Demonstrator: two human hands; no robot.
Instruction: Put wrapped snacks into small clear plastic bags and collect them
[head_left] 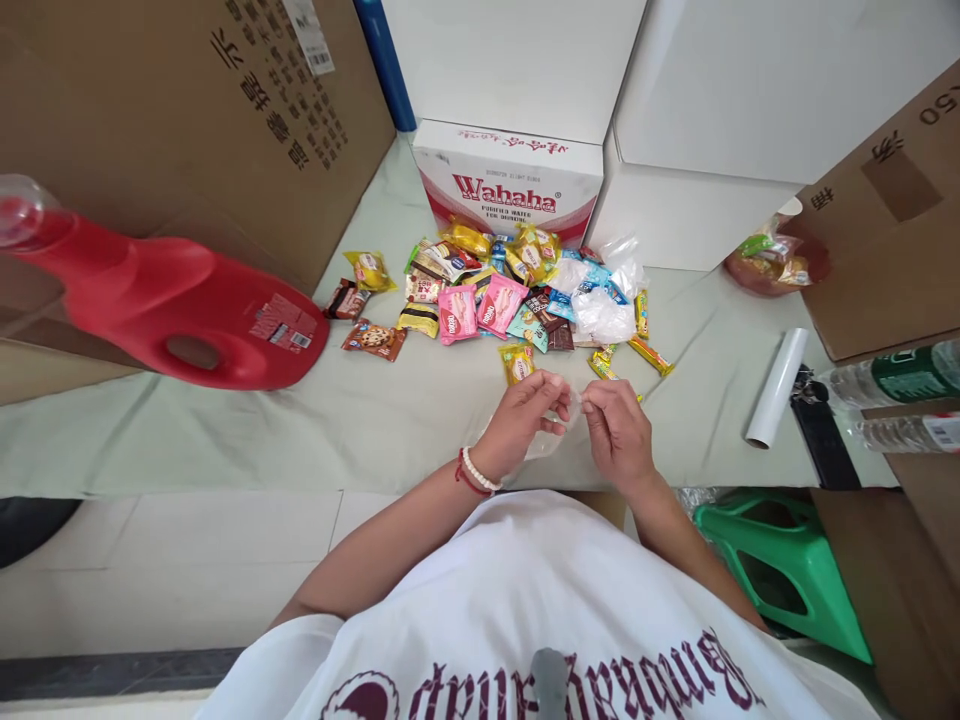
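Observation:
A clear plastic bag is pinched between my two hands close to the table's front edge. My left hand, with a beaded bracelet at the wrist, has its thumb and forefinger closed on the bag. At the bag's other side, my right hand pinches it with the fingertips. Just beyond my left hand lies a yellow-wrapped snack. A heap of packaged snacks spreads behind it, with pink packets, a brown cookie packet and crumpled clear plastic bags.
A Wahaba-type water carton stands behind the heap. To the left is a big red jug. On the right are a white roll, a bowl of snacks and plastic bottles. Below sits a green stool.

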